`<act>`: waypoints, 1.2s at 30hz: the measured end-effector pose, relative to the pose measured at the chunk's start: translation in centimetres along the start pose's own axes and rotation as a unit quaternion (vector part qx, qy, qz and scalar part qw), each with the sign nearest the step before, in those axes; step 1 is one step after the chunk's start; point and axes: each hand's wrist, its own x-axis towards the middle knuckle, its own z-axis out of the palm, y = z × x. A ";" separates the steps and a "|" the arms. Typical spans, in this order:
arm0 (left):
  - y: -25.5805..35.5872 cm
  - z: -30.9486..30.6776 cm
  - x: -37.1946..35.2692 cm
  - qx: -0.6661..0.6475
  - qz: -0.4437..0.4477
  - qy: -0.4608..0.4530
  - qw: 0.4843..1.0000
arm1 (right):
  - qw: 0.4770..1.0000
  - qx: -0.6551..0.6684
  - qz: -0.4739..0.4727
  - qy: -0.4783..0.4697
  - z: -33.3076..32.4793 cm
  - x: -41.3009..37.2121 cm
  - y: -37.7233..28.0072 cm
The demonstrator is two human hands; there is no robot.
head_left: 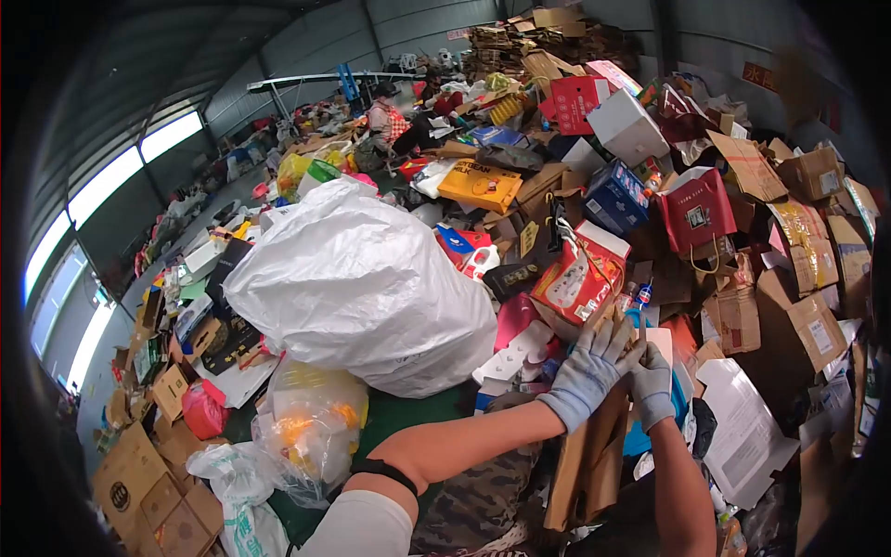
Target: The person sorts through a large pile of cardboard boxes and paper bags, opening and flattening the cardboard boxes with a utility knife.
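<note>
The gloved fingers (616, 340) of the left hand (592, 371) are curled together over the upper edge of a flattened brown cardboard piece (594, 464). Just beside them, the right hand (652, 382), also in a grey glove, is closed on the same edge, and the two hands touch. The cardboard piece hangs down from the fingers, folded lengthwise, in front of the person's lap.

Just beyond the fingers lies a red printed box (575, 278), with a red paper bag (696, 212) farther off to the right. Right of the fingers and lower sits a white sheet (742, 432) among brown cartons (817, 330). Left of the fingers bulges a large white sack (362, 278), and nearer the person, below it, a clear plastic bag (311, 422) holds yellow and orange items. Well beyond the heap, another person (385, 119) sits among the scrap.
</note>
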 end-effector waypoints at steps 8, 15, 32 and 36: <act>2.1 2.1 1.8 -0.021 -0.107 -0.208 0.972 | 0.998 -0.019 0.047 0.042 0.9 0.6 -0.6; 0.4 1.5 2.6 -0.110 -0.180 -0.282 0.936 | 0.994 -0.101 -0.024 0.032 -0.3 0.1 -1.4; -2.7 -4.0 1.6 -0.306 -0.076 -0.415 0.853 | 0.998 -0.042 0.021 -0.045 -2.2 -0.2 -0.7; -3.2 -4.6 -0.1 -0.449 -0.137 -0.363 0.805 | 0.998 -0.009 0.025 -0.048 -2.5 -0.1 -1.1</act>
